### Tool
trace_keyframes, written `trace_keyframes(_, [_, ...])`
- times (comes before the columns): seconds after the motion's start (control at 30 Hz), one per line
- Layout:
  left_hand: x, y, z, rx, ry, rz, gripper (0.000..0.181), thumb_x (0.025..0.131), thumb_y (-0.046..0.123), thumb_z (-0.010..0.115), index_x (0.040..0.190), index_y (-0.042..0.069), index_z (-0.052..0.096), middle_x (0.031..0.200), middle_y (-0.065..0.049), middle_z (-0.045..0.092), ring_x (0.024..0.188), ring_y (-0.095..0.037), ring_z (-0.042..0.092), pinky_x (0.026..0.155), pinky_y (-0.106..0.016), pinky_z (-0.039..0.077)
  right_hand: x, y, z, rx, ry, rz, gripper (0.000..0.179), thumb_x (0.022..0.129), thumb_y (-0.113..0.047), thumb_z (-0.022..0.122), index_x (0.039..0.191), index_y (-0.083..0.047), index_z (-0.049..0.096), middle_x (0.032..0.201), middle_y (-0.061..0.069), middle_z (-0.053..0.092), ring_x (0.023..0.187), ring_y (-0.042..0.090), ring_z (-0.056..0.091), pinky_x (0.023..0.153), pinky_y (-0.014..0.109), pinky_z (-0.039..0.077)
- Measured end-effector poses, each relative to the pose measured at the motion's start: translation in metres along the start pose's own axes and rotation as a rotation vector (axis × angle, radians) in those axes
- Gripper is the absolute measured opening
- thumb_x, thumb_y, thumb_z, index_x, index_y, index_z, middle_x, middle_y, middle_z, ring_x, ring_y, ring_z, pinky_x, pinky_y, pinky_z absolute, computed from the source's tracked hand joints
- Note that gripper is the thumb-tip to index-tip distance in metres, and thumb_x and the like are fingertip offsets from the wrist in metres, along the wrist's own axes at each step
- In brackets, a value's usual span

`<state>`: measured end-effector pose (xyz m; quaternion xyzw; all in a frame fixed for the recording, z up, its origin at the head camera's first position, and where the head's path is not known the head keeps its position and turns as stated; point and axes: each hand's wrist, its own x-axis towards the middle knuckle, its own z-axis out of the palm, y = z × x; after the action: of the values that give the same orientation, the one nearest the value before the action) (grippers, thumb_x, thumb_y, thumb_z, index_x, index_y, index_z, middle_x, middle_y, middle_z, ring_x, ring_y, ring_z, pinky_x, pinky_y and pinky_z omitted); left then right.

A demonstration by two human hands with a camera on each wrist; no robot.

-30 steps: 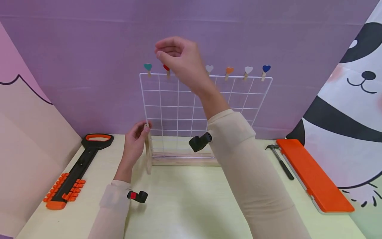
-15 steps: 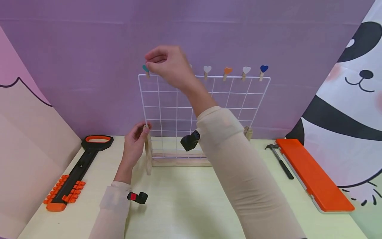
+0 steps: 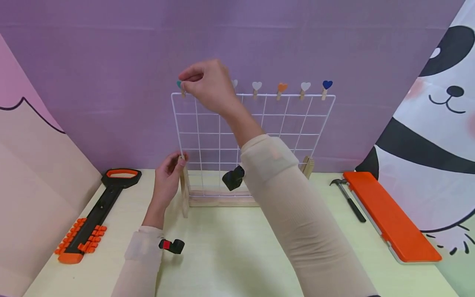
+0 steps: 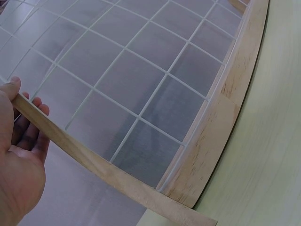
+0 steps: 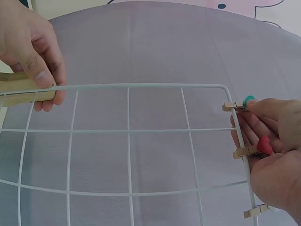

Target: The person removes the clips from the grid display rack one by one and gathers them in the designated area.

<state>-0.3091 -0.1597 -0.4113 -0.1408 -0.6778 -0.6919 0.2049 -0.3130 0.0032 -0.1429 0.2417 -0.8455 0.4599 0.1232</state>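
A white wire grid (image 4: 167, 73) stands upright in a wooden stand (image 4: 214, 127). My left hand (image 3: 167, 177) grips the top of the stand's left upright (image 4: 94, 162), thumb on one side and fingers on the other. Along the grid's top wire sit several small wooden clothespins with hearts. At the left corner, my right hand (image 3: 211, 86) pinches the teal-heart clothespin (image 5: 232, 106), which is on the wire. Beside it, the red-heart clothespin (image 5: 244, 152) lies under my right palm in the right wrist view; the head view hides it. Farther right are white, orange (image 3: 282, 88) and blue hearts (image 3: 327, 85).
On the table's left lies a black and orange tool (image 3: 102, 206) with orange pieces along its sides. A claw hammer (image 3: 349, 200) and a long orange case (image 3: 389, 218) lie on the right. A purple backdrop (image 3: 111, 82) hangs close behind the grid.
My right hand has moved left and down from above the red-heart clothespin to the teal-heart one and now pinches it. My left hand has stayed on the upright.
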Motion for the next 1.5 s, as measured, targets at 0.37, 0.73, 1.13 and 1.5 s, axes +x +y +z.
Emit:
trace_keyframes(0.37, [0.0, 0.0, 0.001, 0.018, 0.0, -0.005, 0.032, 0.105, 0.014, 0.06, 0.132, -0.002, 0.062, 0.124, -0.015, 0.068, 0.113, -0.007, 0.064, 0.1, -0.014, 0.051, 0.0, 0.003, 0.003, 0.005, 0.057, 0.005, 0.013, 0.094, -0.012, 0.073, 0.105, -0.011, 0.082, 0.101, 0.002, 0.082, 0.091, 0.009, 0.075, 0.081, 0.019, 0.055])
trace_keyframes(0.73, [0.002, 0.001, 0.003, 0.028, -0.012, -0.009, 0.033, 0.105, 0.016, 0.061, 0.133, -0.002, 0.062, 0.13, -0.026, 0.065, 0.113, -0.006, 0.063, 0.1, -0.014, 0.05, -0.003, 0.0, -0.017, 0.183, 0.135, 0.039, 0.015, 0.094, -0.012, 0.075, 0.108, -0.011, 0.081, 0.103, 0.003, 0.08, 0.085, 0.011, 0.07, 0.072, 0.022, 0.053])
trace_keyframes(1.13, [0.001, 0.001, -0.002, 0.039, 0.001, 0.0, 0.033, 0.105, 0.016, 0.061, 0.132, -0.002, 0.062, 0.125, -0.021, 0.066, 0.111, -0.006, 0.063, 0.097, -0.014, 0.05, -0.03, 0.01, -0.041, 0.346, 0.174, -0.122, 0.016, 0.093, -0.006, 0.074, 0.108, -0.003, 0.079, 0.098, 0.005, 0.077, 0.093, 0.016, 0.074, 0.093, 0.024, 0.057])
trace_keyframes(1.5, [0.002, 0.0, -0.001, 0.035, 0.01, -0.007, 0.033, 0.105, 0.015, 0.06, 0.133, -0.003, 0.062, 0.126, -0.022, 0.066, 0.111, -0.005, 0.064, 0.098, -0.014, 0.051, -0.065, 0.045, -0.067, 0.324, 0.21, -0.077, 0.017, 0.093, -0.011, 0.075, 0.108, -0.006, 0.079, 0.101, 0.001, 0.078, 0.093, 0.014, 0.074, 0.091, 0.023, 0.058])
